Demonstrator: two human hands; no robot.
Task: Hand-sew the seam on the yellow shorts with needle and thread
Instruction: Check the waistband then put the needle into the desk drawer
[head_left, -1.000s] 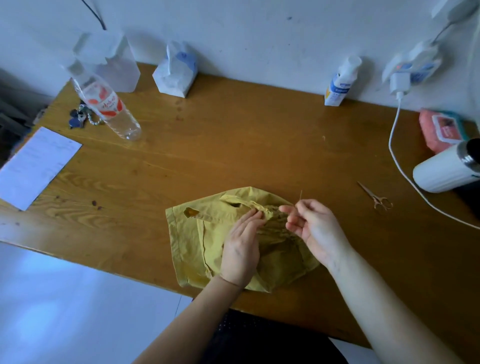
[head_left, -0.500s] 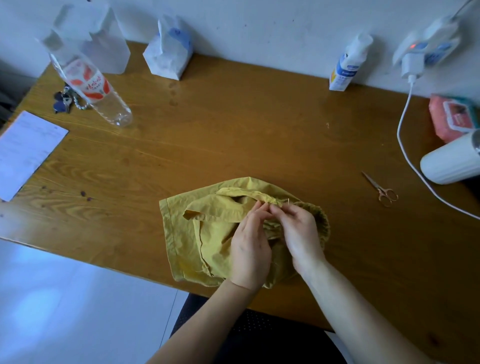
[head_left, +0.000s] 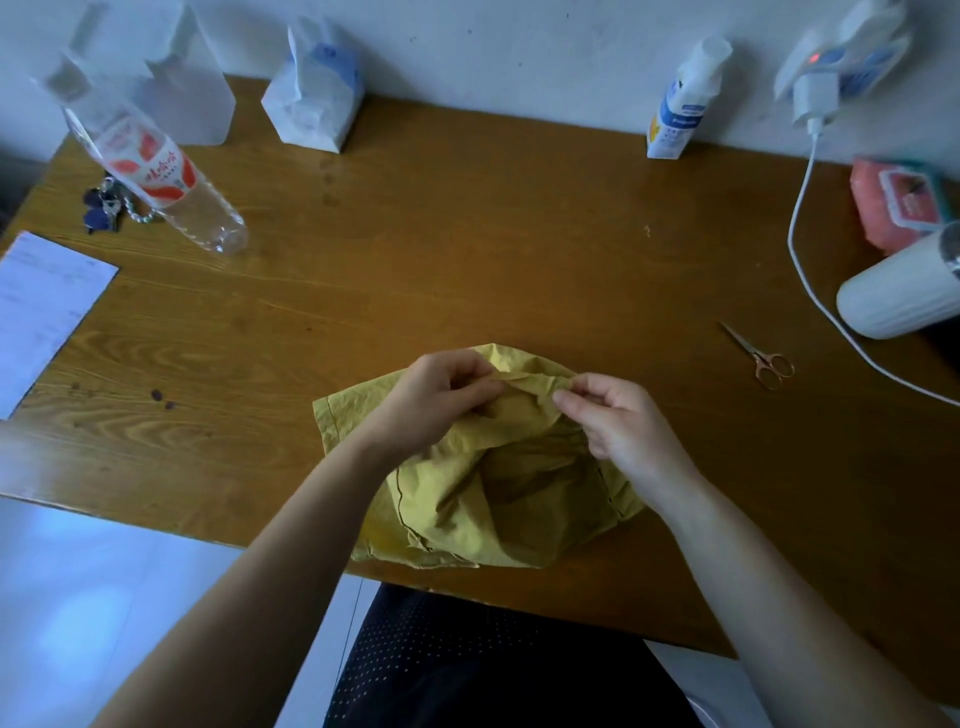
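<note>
Crumpled yellow shorts (head_left: 493, 493) lie on a wooden table (head_left: 467, 260), near its front edge. Their top fold is bunched and raised. Dark stitching runs along the hems.

Shorts (head_left: 483, 499) at table's (head_left: 467, 249) near edge; scissors (head_left: 761, 358) right; bottle (head_left: 156, 171) far left.

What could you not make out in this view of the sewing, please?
- Needle and thread: head view, too small or hidden by the right hand pinching the yellow shorts.
- Seam: head view, buried in folds beside the left hand.
- White cylinder: head view, cut by the right edge.
</note>
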